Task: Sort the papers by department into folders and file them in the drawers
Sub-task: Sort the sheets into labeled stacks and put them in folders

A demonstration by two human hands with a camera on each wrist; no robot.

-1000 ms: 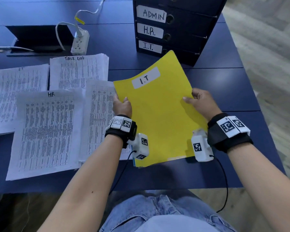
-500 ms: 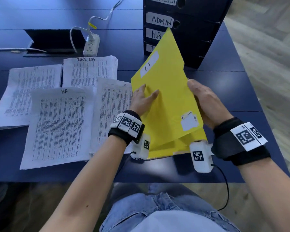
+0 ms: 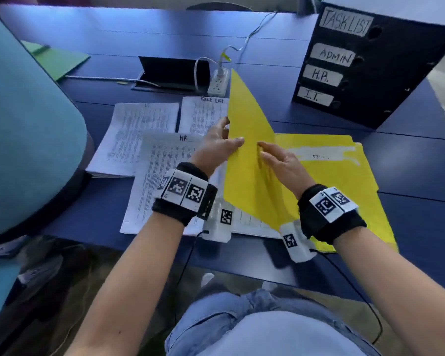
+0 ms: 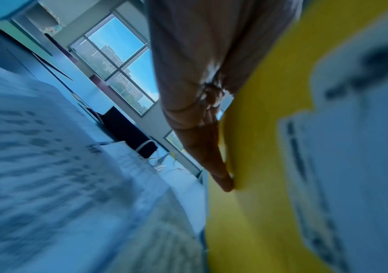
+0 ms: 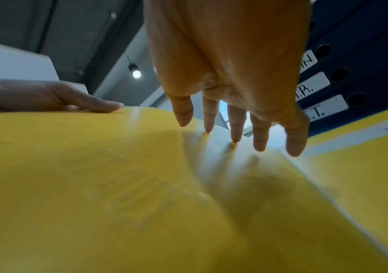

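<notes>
The left hand (image 3: 217, 145) pinches the raised cover of the yellow folder (image 3: 249, 140); the right hand (image 3: 280, 163) lies flat inside. The IT papers (image 3: 139, 129) sit leftward, nearer the left hand.

A dark blue table (image 3: 409, 176) carries everything. At its left-centre lie stacks of printed papers (image 3: 139, 134); just right of them lies an opened yellow folder (image 3: 344, 181). At the far right stands a black drawer unit (image 3: 385, 73). A white power strip (image 3: 218, 83) sits far-centre, a green folder (image 3: 59, 60) far left.
</notes>
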